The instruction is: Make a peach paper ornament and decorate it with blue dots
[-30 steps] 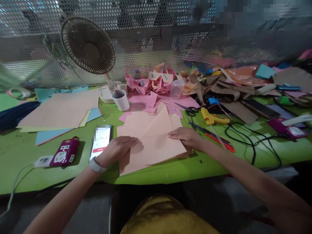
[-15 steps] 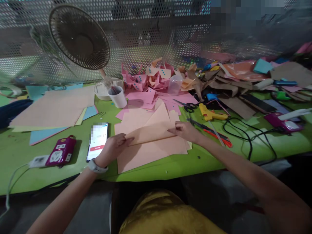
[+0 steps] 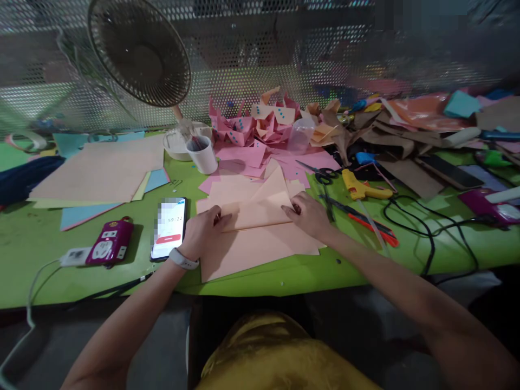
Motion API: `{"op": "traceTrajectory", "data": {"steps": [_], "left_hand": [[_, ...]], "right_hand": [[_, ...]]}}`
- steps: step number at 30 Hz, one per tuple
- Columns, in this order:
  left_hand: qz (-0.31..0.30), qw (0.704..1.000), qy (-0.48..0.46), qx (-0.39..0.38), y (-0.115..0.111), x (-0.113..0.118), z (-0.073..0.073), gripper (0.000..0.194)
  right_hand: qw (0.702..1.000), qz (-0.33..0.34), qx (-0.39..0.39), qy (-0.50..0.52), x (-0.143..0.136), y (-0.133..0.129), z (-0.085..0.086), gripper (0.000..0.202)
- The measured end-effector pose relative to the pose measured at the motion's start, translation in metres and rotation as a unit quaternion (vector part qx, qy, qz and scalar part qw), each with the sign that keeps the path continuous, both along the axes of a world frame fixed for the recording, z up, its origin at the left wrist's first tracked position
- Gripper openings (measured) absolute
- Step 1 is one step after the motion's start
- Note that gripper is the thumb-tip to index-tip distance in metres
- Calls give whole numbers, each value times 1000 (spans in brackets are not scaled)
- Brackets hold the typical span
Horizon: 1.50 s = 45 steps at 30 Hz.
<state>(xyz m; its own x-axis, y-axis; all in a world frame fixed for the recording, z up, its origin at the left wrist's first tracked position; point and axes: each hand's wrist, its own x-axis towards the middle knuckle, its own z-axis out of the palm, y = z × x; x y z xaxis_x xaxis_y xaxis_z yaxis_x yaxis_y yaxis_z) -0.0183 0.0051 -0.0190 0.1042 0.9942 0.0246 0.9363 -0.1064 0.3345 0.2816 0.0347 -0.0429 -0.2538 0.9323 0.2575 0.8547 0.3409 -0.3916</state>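
Observation:
A folded sheet of peach paper [image 3: 258, 213] lies across a stack of peach sheets [image 3: 252, 252], its triangular point toward the back and a straight folded band along the front. My left hand [image 3: 206, 227] grips the band's left end, fingers curled with the thumb on top. At the right end, my right hand [image 3: 309, 215] pinches the same paper between thumb and fingers. Pink paper [image 3: 244, 155] spreads out behind the stack. Left of my left hand lies a phone [image 3: 168, 227] with its screen lit.
Scissors [image 3: 325, 174], a yellow glue gun [image 3: 361, 188] and a red-and-black cutter [image 3: 376, 225] lie to the right. A white cup [image 3: 203, 156] and fan [image 3: 142, 54] stand behind. Purple power sockets [image 3: 109, 244] sit left; folded pink pieces [image 3: 235, 127] are piled at the back.
The view has shifted slightly, so everything sits a little to the right. Both hands still hold the folded paper; the front band looks pressed flatter, with my fingers more curled in.

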Motion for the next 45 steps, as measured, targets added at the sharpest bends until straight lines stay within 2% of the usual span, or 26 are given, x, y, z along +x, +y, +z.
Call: {"op": "traceTrajectory", "data": {"steps": [3, 5, 7, 9, 10, 11, 13, 14, 16, 20, 30, 45], "left_hand": [[2, 1000, -17, -4, 2, -2, 0, 30], [10, 999, -31, 5, 0, -3, 2, 38], [27, 997, -24, 65, -5, -1, 7, 51], [15, 985, 7, 173, -13, 4, 12, 54], [-21, 974, 25, 223, -18, 9, 14, 54], [-84, 964, 35, 249, -22, 15, 15, 54], [-236, 946, 46, 220, -29, 27, 13, 61], [-290, 935, 53, 198, -32, 33, 10, 69], [-332, 928, 64, 160, -34, 43, 1, 82], [-342, 930, 74, 115, -32, 49, -11, 86], [-356, 927, 79, 91, -28, 44, -15, 84], [-350, 923, 132, 87, -30, 46, -13, 84]], "right_hand": [[1000, -4, 5, -6, 0, 0, -2, 32], [1000, -5, 3, -7, 0, 0, -2, 31], [1000, -8, 0, -7, -1, 0, -1, 30], [1000, -9, -6, -10, -1, 1, 0, 29], [1000, -10, -8, -12, -1, 1, 1, 28], [1000, -11, -10, -13, -1, 1, 1, 27], [1000, -12, -14, -12, -2, 1, 1, 26], [1000, -13, -13, -10, -2, 1, 0, 26], [1000, -15, -12, 0, -1, 1, 0, 25], [999, -23, -30, 21, 1, 2, 3, 24], [989, -46, -131, 55, 12, 8, 16, 31], [989, -49, -130, 42, 12, 7, 16, 32]]}}
